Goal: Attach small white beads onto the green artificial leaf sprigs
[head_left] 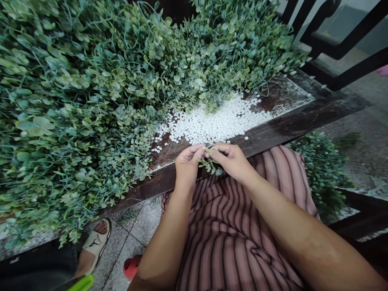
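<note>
Both hands meet at the near edge of the dark wooden table (285,125), just in front of a spread of small white pieces (218,121). A small green sprig (212,166) hangs between them. My left hand (189,159) pinches its upper end between thumb and fingers. My right hand (228,157) pinches the same sprig from the other side, its fingertips nearly touching those of the left. Whether a white piece is between the fingertips is too small to tell. A large heap of green leafy sprigs (121,81) lies behind and to the left of the white pieces.
Black metal bars (342,48) stand at the back right. More greenery (324,173) lies low on the right. Another person's sandalled foot (97,242) and a red shoe (131,266) are on the tiled floor (121,242) at lower left. Striped cloth (236,230) covers my lap.
</note>
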A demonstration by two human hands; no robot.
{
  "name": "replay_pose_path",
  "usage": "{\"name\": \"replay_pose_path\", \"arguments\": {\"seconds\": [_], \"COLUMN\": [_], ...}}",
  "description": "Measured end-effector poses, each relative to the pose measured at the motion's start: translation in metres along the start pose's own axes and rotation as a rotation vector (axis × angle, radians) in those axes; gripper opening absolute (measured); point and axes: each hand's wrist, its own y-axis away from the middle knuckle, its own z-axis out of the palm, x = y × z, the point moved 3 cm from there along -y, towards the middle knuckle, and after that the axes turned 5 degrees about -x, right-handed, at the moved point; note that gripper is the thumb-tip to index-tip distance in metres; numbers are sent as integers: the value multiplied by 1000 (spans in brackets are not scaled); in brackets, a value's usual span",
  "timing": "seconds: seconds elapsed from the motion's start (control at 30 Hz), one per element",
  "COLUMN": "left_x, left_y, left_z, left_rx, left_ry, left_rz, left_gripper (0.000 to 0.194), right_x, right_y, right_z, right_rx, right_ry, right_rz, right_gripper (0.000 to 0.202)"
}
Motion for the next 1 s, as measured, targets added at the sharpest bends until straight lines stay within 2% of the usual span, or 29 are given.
{"name": "replay_pose_path", "arguments": {"seconds": [0.47,1.0], "left_x": [-4,-3], "left_y": [3,3], "left_z": [2,6], "left_rx": [24,50], "left_ry": [-9,105], "left_rz": [11,-38], "left_gripper": [13,14], "right_x": [-5,-4], "right_y": [1,1], "right_z": [-1,1], "right_rx": [29,65], "right_ry": [-31,-56], "right_rz": [-3,-9], "right_gripper": [25,22]}}
